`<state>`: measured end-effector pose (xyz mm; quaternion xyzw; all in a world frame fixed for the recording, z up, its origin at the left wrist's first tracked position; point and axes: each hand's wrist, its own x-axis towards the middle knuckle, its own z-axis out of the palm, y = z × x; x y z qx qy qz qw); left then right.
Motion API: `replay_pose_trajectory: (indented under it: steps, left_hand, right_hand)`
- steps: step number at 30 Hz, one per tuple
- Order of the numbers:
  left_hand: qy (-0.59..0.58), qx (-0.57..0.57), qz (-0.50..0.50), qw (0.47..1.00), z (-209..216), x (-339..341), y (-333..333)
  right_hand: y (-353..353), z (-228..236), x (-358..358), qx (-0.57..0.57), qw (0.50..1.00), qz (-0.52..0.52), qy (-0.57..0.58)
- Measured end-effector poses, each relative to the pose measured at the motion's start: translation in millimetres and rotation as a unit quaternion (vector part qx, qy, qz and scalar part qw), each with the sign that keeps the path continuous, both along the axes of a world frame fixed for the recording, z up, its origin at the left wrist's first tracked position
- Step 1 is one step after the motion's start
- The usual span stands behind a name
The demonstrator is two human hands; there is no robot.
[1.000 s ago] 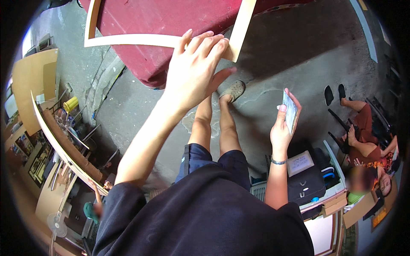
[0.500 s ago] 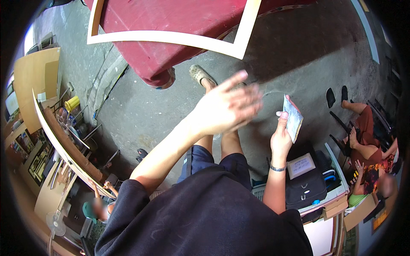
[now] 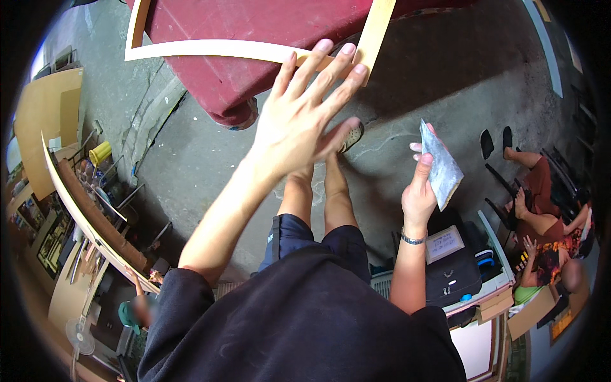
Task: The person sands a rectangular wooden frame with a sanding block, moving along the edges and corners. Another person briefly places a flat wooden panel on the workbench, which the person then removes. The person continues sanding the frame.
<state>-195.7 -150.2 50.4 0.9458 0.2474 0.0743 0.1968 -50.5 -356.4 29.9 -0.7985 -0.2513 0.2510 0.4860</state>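
Observation:
A pale wooden frame (image 3: pixel 210 49) lies on a red cloth-covered table (image 3: pixel 219 89) at the top of the view. My left hand (image 3: pixel 299 118) reaches out over its near right corner, fingers spread and palm down, holding nothing. The fingertips overlap that corner; whether they press on it I cannot tell. Off to the right, my right hand (image 3: pixel 420 194) grips a folded, worn blue-grey sheet of sandpaper (image 3: pixel 443 170) between thumb and fingers, apart from the frame. Its reddish back shows at the upper edge.
A black bag (image 3: pixel 452 277) with a paper label sits at my right. Beyond it a person (image 3: pixel 541 248) sits near dark chairs. A long curved board (image 3: pixel 83 223) and a yellow bucket (image 3: pixel 100 153) stand left, with another person (image 3: pixel 137 312) lower down.
My left hand has moved up and forward from above my legs to the frame's corner, fingers spreading. My right hand still holds the sandpaper, now turned more face-up. I have stepped.

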Motion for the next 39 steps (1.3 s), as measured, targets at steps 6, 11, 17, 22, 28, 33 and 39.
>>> replay_pose_trajectory:
  steps: [6,11,17,22,28,33,39]
  left_hand:
    - [-0.014,0.025,-0.041,0.999,-4,-19,32]
    - [-0.113,-0.023,0.072,0.991,0,13,90]
    - [-0.179,0.000,-0.191,0.965,-48,119,151]
    - [-0.190,-0.025,-0.201,0.961,-59,124,153]
    - [-0.186,-0.041,-0.201,0.961,-53,123,153]
    - [-0.189,-0.028,-0.190,0.963,-58,124,155]
    - [-0.188,-0.035,-0.188,0.963,-57,125,155]
  right_hand:
    - [35,8,8,0.037,0.952,0.158,-0.259]
    - [85,17,7,-0.005,0.894,0.225,-0.388]
    - [95,11,-7,-0.068,0.879,0.237,-0.408]
    - [106,20,-18,-0.141,0.874,0.236,-0.401]
    - [96,30,-16,-0.125,0.894,0.243,-0.354]
    - [109,27,-11,-0.121,0.903,0.259,-0.320]
    - [120,24,-14,-0.089,0.917,0.247,-0.299]
